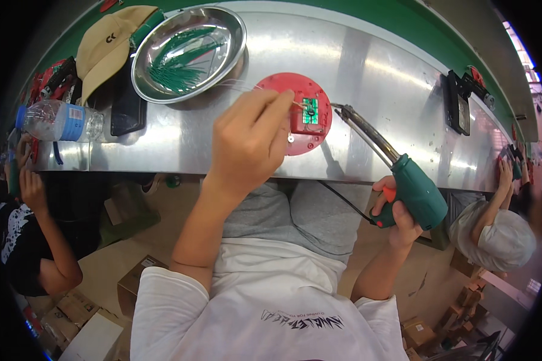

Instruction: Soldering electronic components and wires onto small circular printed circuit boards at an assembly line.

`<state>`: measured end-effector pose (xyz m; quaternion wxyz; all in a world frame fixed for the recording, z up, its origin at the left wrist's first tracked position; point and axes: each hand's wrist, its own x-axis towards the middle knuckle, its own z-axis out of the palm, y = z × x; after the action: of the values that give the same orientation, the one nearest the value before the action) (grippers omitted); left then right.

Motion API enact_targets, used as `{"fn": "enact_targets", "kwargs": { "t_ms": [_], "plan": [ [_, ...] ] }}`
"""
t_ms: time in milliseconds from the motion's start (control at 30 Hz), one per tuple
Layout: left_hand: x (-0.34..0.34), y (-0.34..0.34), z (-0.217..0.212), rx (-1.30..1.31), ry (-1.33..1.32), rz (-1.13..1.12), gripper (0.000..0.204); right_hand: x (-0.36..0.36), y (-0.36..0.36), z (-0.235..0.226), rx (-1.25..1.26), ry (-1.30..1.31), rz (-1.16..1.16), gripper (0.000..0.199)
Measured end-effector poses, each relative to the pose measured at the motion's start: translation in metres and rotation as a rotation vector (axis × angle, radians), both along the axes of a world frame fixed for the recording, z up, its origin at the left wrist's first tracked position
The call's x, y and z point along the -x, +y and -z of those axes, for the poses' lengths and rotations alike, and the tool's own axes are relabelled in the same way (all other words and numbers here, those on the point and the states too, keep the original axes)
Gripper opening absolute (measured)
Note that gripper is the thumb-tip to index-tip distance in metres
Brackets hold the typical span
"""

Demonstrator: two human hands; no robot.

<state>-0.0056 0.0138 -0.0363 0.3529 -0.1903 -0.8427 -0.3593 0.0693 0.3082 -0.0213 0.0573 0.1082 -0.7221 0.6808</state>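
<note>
A round red plastic disc [295, 114] is seen lying flat on the steel bench top [367, 78], near its front edge and directly ahead of the person. A raised red block sits at the disc's centre, and a small green circuit board [310, 112] is set into it. A small pale screw point is visible on the disc's lower part.

The left hand [250, 141] is held over the disc's left half, its fingers [275, 108] pinched closed on a thin wire whose end meets the green board. The right hand [397, 216] is wrapped firmly around the green pistol grip of a soldering iron [397, 165]; the iron's metal barrel is angled up and left, its tip just beside the disc's right edge, close to the board.

A steel dish [190, 53] holding green wires stands behind and left of the disc, well apart. A tan cap [108, 45] and a plastic bottle [57, 120] lie further left.
</note>
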Motion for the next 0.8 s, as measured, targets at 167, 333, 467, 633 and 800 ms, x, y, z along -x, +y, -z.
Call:
{"fn": "enact_targets", "kwargs": {
  "t_ms": [167,333,467,633,800],
  "plan": [
    [-0.002,-0.006,0.004,0.053,0.082,0.024,0.033,-0.007,0.001,-0.003,-0.06,-0.003,-0.018,0.06],
    [0.002,-0.004,0.007,0.099,0.021,0.094,0.022,-0.009,-0.004,-0.003,-0.092,0.019,-0.007,0.054],
    [0.001,-0.002,0.004,0.087,-0.017,0.076,0.014,-0.01,-0.009,-0.002,-0.035,0.02,-0.008,0.05],
    [0.003,-0.002,0.006,0.088,-0.01,0.065,0.014,-0.009,-0.01,0.002,0.056,0.01,-0.042,0.046],
    [0.001,-0.003,0.007,0.088,-0.045,0.066,0.015,-0.008,-0.011,-0.002,-0.119,0.005,-0.04,0.048]
  ]
}}
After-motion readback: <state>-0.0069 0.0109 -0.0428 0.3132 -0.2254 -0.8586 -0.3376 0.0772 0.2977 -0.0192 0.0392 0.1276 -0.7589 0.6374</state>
